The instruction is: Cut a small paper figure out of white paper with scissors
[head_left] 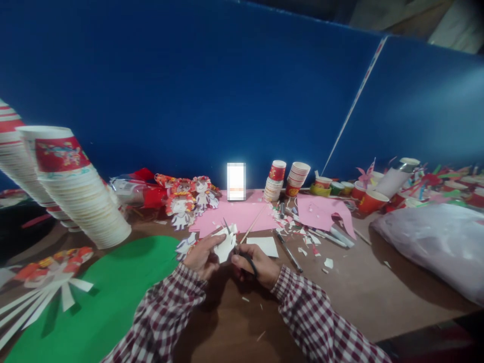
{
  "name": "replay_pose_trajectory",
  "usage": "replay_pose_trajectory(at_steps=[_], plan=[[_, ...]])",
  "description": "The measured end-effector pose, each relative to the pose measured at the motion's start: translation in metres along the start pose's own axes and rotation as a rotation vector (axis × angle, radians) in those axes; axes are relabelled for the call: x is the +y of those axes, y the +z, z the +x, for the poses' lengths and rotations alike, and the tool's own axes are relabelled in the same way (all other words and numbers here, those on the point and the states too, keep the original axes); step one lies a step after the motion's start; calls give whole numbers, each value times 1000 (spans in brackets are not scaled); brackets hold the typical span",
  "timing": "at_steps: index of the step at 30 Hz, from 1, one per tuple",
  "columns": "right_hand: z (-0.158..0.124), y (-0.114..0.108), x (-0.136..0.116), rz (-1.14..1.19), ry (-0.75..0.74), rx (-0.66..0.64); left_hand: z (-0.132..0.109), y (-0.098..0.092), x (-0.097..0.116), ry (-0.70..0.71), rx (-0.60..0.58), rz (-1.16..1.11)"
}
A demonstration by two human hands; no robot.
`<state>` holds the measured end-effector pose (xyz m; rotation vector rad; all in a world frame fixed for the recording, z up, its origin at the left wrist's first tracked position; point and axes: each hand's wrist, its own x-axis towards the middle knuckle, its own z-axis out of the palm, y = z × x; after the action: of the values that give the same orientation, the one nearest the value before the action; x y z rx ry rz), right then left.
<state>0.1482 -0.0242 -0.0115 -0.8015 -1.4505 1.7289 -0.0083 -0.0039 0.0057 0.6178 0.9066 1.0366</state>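
My left hand (203,257) pinches a small white paper piece (226,247) over the near middle of the table. In my right hand (259,263) are black-handled scissors (251,266), my fingers closed round the handles. The blades point up and away, close against the paper; whether they cut into it I cannot tell. Just beyond my right hand lies a white paper rectangle (262,247), with a pen (289,253) to its right. Left of my hands lie paper cut-out figures (181,206) with drawn faces and red-orange headpieces.
Tall stacks of paper cups (86,196) lean at left beside a green sheet (147,262). Pink paper (242,217), paper scraps (302,237) and shorter cup stacks (275,181) lie ahead. A filled plastic bag (434,247) sits at right. Behind rises a blue wall (189,91).
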Motion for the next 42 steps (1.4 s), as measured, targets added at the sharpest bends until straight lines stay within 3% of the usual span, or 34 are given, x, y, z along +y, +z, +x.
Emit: replay_pose_trajectory(at_steps=[4, 10, 18, 29, 42], plan=[[1, 1, 2, 24, -3, 19, 0, 2, -1, 21, 59, -2], [4, 1, 10, 4, -8, 67, -1, 8, -4, 215, 194, 8], [4, 4, 12, 60, -37, 69, -6, 15, -6, 295, 245, 49], [4, 8, 12, 33, 68, 170, -8, 20, -8, 306, 278, -17], [6, 10, 16, 26, 40, 195, -11, 25, -7, 306, 325, 14]])
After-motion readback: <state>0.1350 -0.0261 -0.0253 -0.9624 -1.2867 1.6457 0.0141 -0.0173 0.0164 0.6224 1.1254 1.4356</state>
